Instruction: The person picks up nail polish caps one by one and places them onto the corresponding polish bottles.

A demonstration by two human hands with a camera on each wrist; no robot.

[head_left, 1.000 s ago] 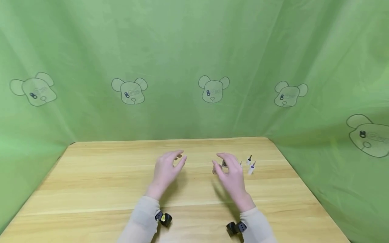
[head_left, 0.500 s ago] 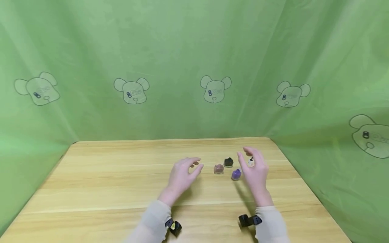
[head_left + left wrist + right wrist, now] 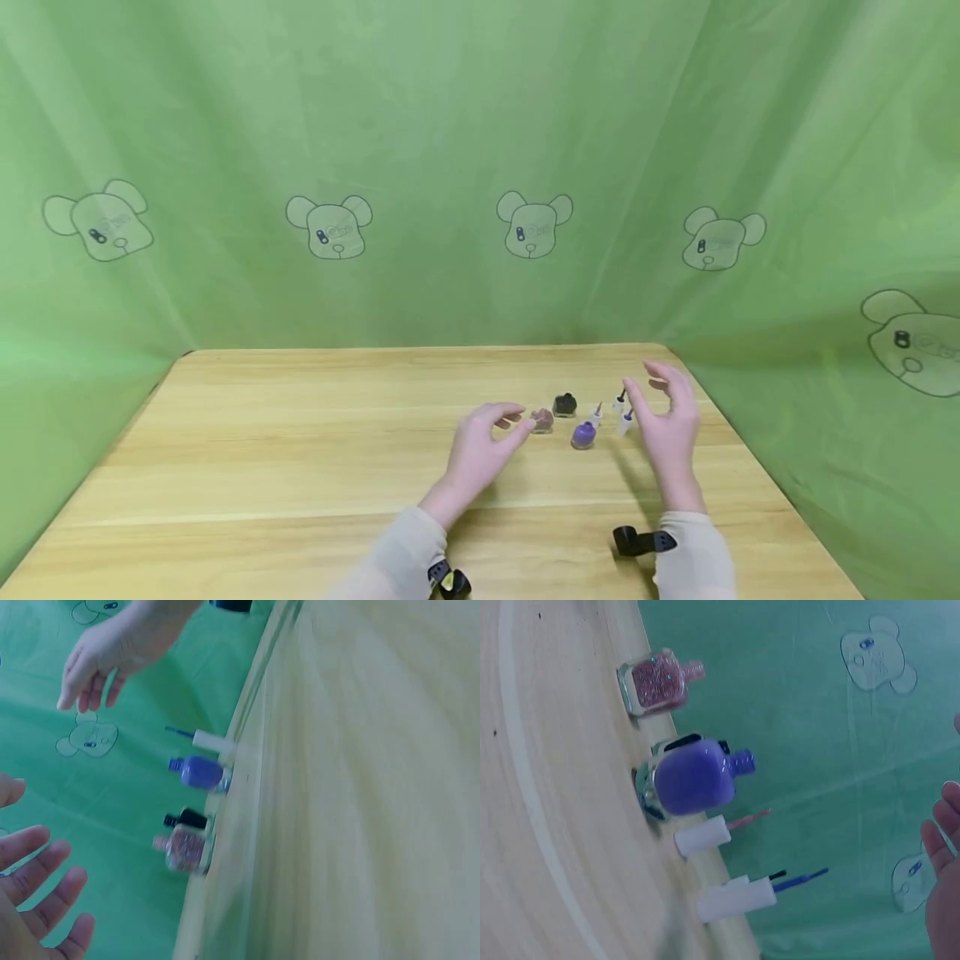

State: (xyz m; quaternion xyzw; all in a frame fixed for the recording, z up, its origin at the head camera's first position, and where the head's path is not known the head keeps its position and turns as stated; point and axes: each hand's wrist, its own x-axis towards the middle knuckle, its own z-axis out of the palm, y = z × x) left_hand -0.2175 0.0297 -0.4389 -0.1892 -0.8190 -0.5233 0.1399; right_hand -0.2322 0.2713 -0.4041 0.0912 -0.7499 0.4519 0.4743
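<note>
My left hand [image 3: 480,446] holds nothing; its bent fingers and thumb are apart, with the thumb tip overlapping the pink glitter nail polish bottle [image 3: 543,422] in the head view. Behind that stands a black nail polish bottle [image 3: 565,406], and nearer me a purple one [image 3: 582,436]; all lack caps, necks bare. Three white brush caps stand brush-up to their right: one with a pinkish brush [image 3: 703,837], one with a blue brush [image 3: 739,898], one with a black brush [image 3: 618,404]. Right of the caps my right hand [image 3: 670,429] hovers empty, fingers loosely curved and apart from the thumb.
A wooden table [image 3: 300,467] carries the bottles and caps on its right half. Green curtain [image 3: 427,283] with bear-head outlines encloses the far edge and both sides. Each wrist wears a black camera on a strap.
Both hands have moved to the right. The right hand has passed over the bottles and caps, uncovering them; the left has come up to the pink glitter bottle. Bottles and caps stay put.
</note>
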